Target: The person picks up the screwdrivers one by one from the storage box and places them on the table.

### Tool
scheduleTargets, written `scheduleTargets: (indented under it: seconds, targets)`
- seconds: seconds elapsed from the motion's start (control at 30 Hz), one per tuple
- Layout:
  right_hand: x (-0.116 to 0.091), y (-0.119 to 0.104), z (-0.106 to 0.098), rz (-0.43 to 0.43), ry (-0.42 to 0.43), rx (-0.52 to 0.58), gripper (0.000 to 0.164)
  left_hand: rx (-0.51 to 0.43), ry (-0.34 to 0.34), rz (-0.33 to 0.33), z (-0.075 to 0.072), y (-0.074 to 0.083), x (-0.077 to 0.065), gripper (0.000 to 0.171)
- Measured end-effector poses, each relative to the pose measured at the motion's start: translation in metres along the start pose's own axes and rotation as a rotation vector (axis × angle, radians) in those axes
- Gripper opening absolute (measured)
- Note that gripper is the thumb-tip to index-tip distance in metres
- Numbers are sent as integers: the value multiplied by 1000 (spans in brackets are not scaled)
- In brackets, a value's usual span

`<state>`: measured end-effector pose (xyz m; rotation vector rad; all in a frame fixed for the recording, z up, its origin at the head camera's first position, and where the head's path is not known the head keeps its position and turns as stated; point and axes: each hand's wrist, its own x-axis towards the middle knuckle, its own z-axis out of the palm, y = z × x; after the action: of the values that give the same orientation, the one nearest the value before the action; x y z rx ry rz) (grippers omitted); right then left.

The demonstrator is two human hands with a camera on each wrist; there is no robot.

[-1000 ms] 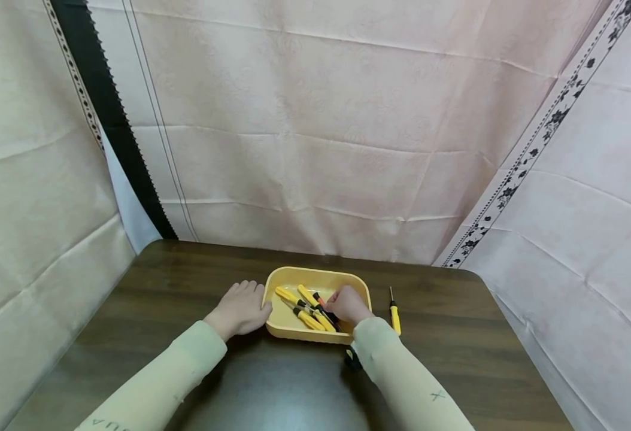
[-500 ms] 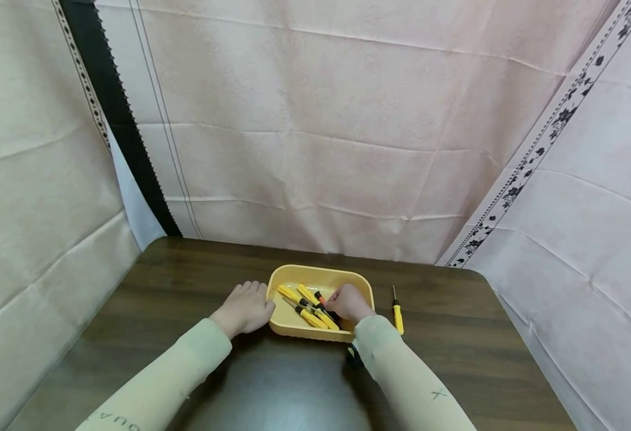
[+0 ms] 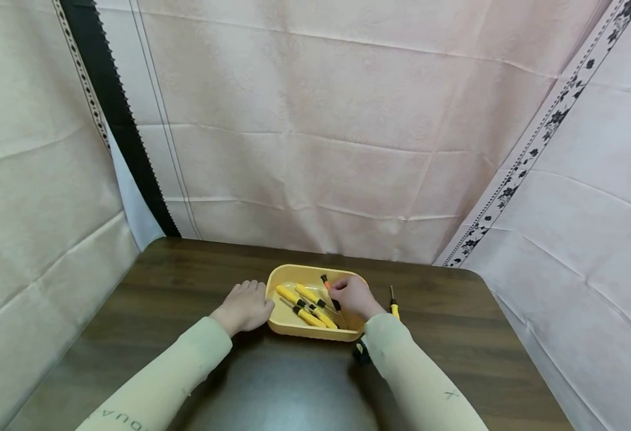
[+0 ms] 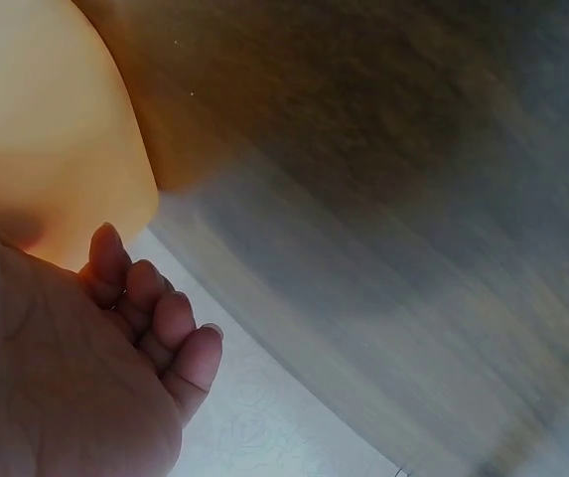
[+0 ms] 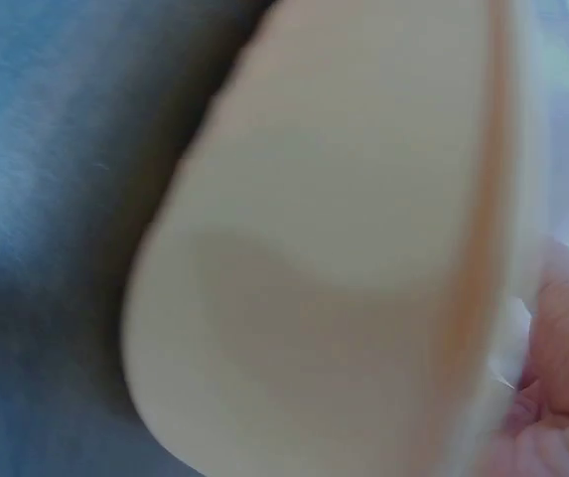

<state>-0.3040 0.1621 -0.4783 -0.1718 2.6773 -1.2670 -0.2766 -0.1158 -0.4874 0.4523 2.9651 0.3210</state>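
A pale yellow plastic tray (image 3: 288, 329) holds several screwdrivers with yellow and black handles (image 3: 309, 317). My left hand (image 3: 244, 305) is at the tray's left end, thumb on the rim; in the left wrist view its loosely bent fingers (image 4: 173, 318) are outside the wall. Inside the right part of the tray, my right hand (image 3: 355, 296) pinches a screwdriver with an orange and black handle (image 3: 327, 286), its thin shaft slanting down toward the near side. The right wrist view has the tray wall (image 5: 314, 298) covering most of that hand (image 5: 567, 338).
One more yellow-handled screwdriver (image 3: 394, 308) lies on the dark wooden table (image 3: 197, 269), right of the tray, partly behind the right sleeve. Pale patterned cloth (image 3: 321, 149) hangs behind the table and on both sides.
My right hand has shifted a little right, and the orange and black screwdriver has come with it, showing more of its length. My left hand keeps its place at the tray.
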Motion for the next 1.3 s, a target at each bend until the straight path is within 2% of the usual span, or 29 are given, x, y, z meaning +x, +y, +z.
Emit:
scheduleTargets:
  seconds: [0.1,0.2,0.33,0.47,0.6,0.83,1.07,1.3]
  targets:
    - [1,-2,-7,1,45,90,19,5,4,-1,2,-2,1,57]
    - [1,-2,-14,21,65,220,23,8,10,5,2,-4,2,57]
    - [-2,-2,-24,71,50,390,28,18,18,20,0,-4,1,56]
    - [-5,0,-37,89,31,466,31,15,37,32,-2,-2,-1,54]
    - [-10,1,-50,93,24,467,33,1,39,34,-1,-1,-1,51]
    - [-23,7,-78,90,60,477,35,-13,2,34,-3,4,2,51]
    - [-32,26,-102,102,87,478,40,5,0,29,-2,3,3,50]
    - [-39,45,-114,122,102,433,44,-11,-10,22,-2,2,1,49]
